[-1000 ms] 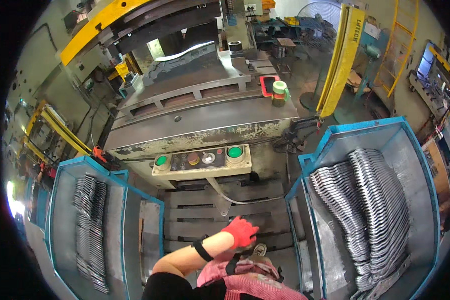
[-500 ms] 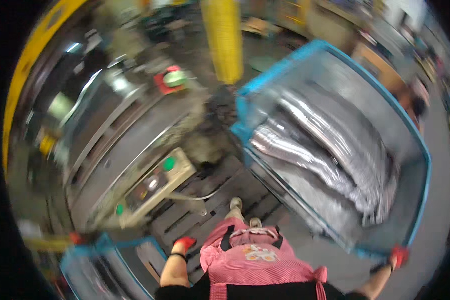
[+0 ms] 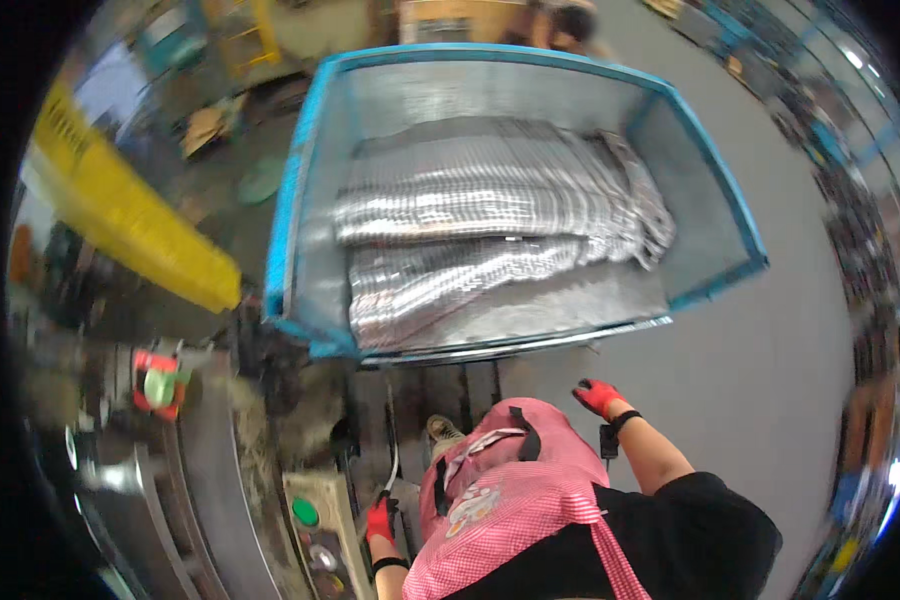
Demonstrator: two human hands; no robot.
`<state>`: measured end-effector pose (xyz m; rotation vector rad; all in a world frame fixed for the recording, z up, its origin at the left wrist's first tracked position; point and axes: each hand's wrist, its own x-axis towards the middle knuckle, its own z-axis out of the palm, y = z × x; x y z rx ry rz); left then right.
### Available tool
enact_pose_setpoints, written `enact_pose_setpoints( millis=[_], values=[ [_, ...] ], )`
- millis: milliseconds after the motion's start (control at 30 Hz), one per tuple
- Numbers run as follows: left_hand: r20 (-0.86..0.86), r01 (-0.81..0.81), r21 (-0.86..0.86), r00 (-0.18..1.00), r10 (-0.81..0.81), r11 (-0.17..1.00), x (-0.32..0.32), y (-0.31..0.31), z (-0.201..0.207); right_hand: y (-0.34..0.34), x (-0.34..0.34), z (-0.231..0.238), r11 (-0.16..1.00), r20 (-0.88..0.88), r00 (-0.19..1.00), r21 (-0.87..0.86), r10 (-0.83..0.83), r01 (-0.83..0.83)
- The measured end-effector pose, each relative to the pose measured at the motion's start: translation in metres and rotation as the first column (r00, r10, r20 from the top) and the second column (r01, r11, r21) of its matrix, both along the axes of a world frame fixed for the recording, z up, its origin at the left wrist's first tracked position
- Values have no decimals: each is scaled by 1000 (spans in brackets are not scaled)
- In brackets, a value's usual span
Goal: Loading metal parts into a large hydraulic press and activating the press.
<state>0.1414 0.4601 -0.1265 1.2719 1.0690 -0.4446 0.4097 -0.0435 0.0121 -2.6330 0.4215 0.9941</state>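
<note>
So the person in the pink checked apron (image 3: 530, 470) is standing right by a big blue-rimmed metal bin (image 3: 490, 49), and the ribbed-looking stack of shiny metal parts (image 3: 480, 205) is sitting inside it, packed tight in two rows lying side by side. The bin's bare bottom is showing along the near side.

The right hand (image 3: 597, 397), in a red glove, is hanging just outside the bin's near edge, fingers loosely parted, and I'm not seeing anything in them. The left hand (image 3: 381, 520), red glove too, is hovering down low beside the cream control box (image 3: 320, 490) with the green button (image 3: 304, 512). Can't tell what those fingers are doing, tbh, or whether they're touching the box.

Over on the left, a yellow post (image 3: 135, 205) is leaning across the view, and a green-lidded cup (image 3: 160, 386) is sitting on something red. Someone else's dark-haired head (image 3: 572, 25) is poking up behind the bin.
</note>
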Motion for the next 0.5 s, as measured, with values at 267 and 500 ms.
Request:
enact_pose_setpoints(
  millis=[267, 500],
  values=[
    [-73, 253, -121, 962, -263, 960, 94, 37, -6, -11, -60, 20, 942, -8, 970, 235, -243, 238],
    [-59, 582, 178, 811, -582, 793, 179, -12, 35, -65, -124, -16, 870, -347, 841, 121, -415, 479]
  ],
)
